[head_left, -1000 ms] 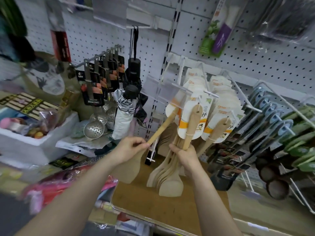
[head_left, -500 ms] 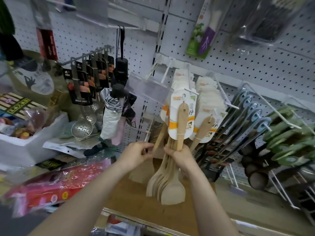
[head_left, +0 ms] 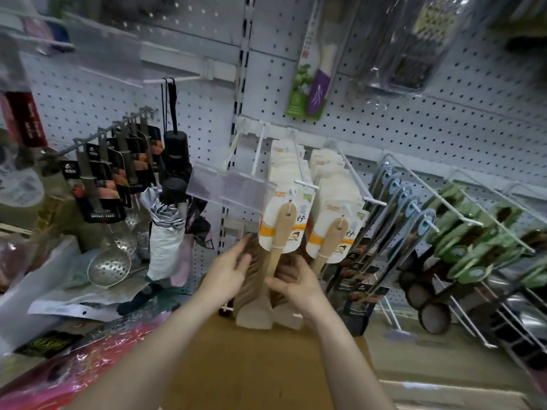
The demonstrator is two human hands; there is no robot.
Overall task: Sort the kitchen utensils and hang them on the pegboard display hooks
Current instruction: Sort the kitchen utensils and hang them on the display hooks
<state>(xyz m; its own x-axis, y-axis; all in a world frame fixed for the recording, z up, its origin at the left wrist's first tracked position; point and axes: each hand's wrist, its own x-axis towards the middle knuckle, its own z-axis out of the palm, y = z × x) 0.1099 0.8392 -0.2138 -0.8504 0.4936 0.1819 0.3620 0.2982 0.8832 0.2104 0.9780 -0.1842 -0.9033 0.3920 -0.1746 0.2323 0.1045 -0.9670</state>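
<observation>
Brown cardboard box (head_left: 251,365) nearest, under forearms. Left hand (head_left: 226,273), fingers straight, pressed on left side of wooden spatulas (head_left: 254,315); right hand (head_left: 294,284) curled round their handles from right. Wooden spatulas hang bunched from white hook (head_left: 299,164) on pegboard (head_left: 414,119); strainer (head_left: 109,266) well left

We count two hands, left hand (head_left: 228,273) and right hand (head_left: 296,284); two hooked rows of wooden spatulas (head_left: 281,232); two folded umbrellas (head_left: 165,247); two skimmer bowls (head_left: 109,266) clear; five blue-ended handles (head_left: 413,208).
</observation>
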